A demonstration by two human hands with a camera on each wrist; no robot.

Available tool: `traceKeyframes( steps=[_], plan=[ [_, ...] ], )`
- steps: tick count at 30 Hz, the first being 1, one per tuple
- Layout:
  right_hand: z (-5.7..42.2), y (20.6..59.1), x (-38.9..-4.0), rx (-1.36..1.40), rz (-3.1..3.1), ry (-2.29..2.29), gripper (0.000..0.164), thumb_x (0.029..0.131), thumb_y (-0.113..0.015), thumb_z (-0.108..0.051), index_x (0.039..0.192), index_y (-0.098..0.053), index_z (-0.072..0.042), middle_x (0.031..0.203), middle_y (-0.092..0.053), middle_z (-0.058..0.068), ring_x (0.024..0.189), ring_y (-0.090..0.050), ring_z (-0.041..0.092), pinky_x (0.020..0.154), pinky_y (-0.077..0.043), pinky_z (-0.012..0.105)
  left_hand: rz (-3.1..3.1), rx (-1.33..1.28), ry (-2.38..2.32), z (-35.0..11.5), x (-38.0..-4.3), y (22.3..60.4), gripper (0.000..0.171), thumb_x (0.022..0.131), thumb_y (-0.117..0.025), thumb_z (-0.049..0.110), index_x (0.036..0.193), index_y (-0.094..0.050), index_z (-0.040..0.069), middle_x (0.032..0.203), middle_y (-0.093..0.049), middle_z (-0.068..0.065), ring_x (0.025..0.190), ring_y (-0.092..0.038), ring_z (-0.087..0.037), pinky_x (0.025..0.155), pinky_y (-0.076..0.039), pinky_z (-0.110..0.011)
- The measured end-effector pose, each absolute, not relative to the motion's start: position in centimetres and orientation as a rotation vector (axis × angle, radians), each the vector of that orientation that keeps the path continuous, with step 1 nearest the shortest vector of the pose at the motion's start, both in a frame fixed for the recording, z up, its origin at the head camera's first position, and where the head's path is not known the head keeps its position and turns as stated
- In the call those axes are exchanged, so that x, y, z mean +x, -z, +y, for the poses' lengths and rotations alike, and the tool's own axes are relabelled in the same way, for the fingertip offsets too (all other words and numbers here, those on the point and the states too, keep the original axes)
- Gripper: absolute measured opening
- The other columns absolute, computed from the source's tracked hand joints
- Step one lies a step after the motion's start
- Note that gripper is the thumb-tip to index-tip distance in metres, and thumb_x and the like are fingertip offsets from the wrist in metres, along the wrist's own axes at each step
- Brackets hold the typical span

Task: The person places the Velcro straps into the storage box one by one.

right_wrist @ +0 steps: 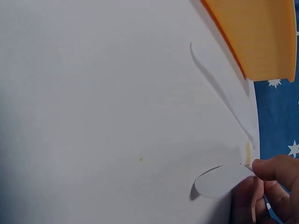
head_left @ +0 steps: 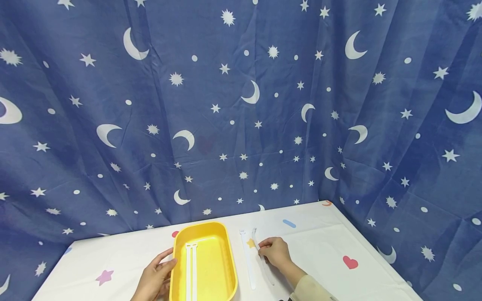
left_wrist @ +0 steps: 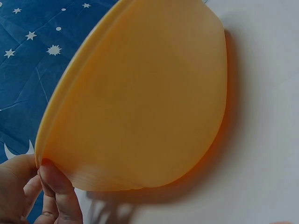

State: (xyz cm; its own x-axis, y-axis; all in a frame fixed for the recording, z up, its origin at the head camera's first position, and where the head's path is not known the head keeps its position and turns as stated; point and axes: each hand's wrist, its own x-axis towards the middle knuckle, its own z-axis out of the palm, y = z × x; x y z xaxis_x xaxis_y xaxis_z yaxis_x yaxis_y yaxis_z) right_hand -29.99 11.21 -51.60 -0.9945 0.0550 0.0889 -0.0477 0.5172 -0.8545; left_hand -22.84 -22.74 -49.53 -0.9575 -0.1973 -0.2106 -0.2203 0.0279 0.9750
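Observation:
A yellow tray [head_left: 212, 269] stands on the table, with two white cable ties [head_left: 194, 267] lying side by side along its left part. My left hand [head_left: 152, 276] holds the tray's left rim, pinching its edge between thumb and fingers in the left wrist view. To the right of the tray, my right hand [head_left: 276, 253] pinches another white cable tie [right_wrist: 222, 181] near its far end. That tie bends, its loose end toward the near side. Between it and the tray, one more white cable tie [head_left: 247, 261] lies flat on the table.
A white cloth with coloured shapes, among them a red heart [head_left: 350, 262] and a purple star [head_left: 104, 277], covers the table [head_left: 327, 246]. A blue curtain [head_left: 211, 146] with moons and stars hangs behind and along the right side. A small dark object shows at the bottom edge near the right sleeve.

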Motion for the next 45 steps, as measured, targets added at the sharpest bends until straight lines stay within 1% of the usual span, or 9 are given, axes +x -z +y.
traceKeyframes(
  steps=[4,10,19,25,35,40,45],
  plan=[
    [11.4,51.7,-30.0,-0.026,-2.647,-1.527,0.01,0.073,-0.073,0.0,0.084,-0.073,-0.001,0.062,-0.062,-0.002,0.048,-0.055,0.007,0.045,-0.047,0.017,2.231,-0.46,-2.143,-22.7,-22.9,49.7,0.055,0.098,-0.062,0.019,0.145,-0.041,0.0,0.101,-0.07,-0.013,0.08,-0.071,-0.025,0.067,-0.062,-0.038],
    [11.5,51.5,-30.0,-0.071,-2.645,-1.601,0.014,0.073,-0.073,-0.001,0.087,-0.073,0.0,0.063,-0.062,-0.001,0.048,-0.055,0.007,0.047,-0.051,0.021,2.21,-0.471,-2.161,-22.8,-23.0,49.9,0.057,0.097,-0.063,0.019,0.145,-0.041,0.0,0.099,-0.07,-0.012,0.078,-0.071,-0.024,0.065,-0.061,-0.037],
    [12.1,51.4,-30.1,-0.101,-2.61,-1.77,0.025,0.075,-0.073,-0.003,0.099,-0.072,0.004,0.071,-0.066,0.0,0.057,-0.058,0.009,0.051,-0.054,0.022,2.213,-0.465,-2.16,-22.8,-23.0,49.8,0.056,0.097,-0.062,0.019,0.146,-0.041,0.0,0.1,-0.07,-0.013,0.08,-0.071,-0.026,0.064,-0.061,-0.037],
    [12.3,51.5,-29.9,-0.087,-2.55,-1.961,0.035,0.077,-0.073,-0.004,0.109,-0.068,0.009,0.08,-0.069,0.002,0.061,-0.06,0.009,0.054,-0.057,0.024,2.199,-0.468,-2.165,-22.8,-23.0,49.8,0.056,0.098,-0.062,0.019,0.146,-0.041,0.0,0.1,-0.069,-0.013,0.08,-0.071,-0.026,0.065,-0.061,-0.038],
    [12.6,51.4,-29.7,-0.095,-2.524,-2.091,0.044,0.079,-0.072,-0.004,0.119,-0.063,0.009,0.086,-0.07,0.002,0.069,-0.065,0.011,0.06,-0.059,0.026,2.218,-0.461,-2.152,-22.7,-22.9,49.6,0.056,0.097,-0.063,0.02,0.145,-0.041,0.0,0.099,-0.07,-0.011,0.078,-0.07,-0.023,0.064,-0.061,-0.036],
    [12.5,51.4,-29.6,-0.087,-2.512,-2.121,0.046,0.078,-0.072,-0.004,0.121,-0.062,0.009,0.087,-0.07,0.003,0.068,-0.065,0.01,0.059,-0.058,0.024,2.23,-0.464,-2.138,-22.7,-22.8,49.5,0.055,0.098,-0.061,0.019,0.145,-0.041,0.0,0.1,-0.07,-0.012,0.08,-0.071,-0.024,0.066,-0.062,-0.037],
    [12.4,51.1,-29.5,-0.062,-2.476,-2.157,0.045,0.078,-0.072,-0.003,0.121,-0.062,0.009,0.086,-0.07,0.003,0.062,-0.063,0.008,0.057,-0.057,0.023,2.224,-0.46,-2.141,-22.7,-22.8,49.4,0.055,0.098,-0.061,0.018,0.145,-0.041,0.0,0.102,-0.069,-0.014,0.081,-0.071,-0.025,0.067,-0.062,-0.038]
  ],
)
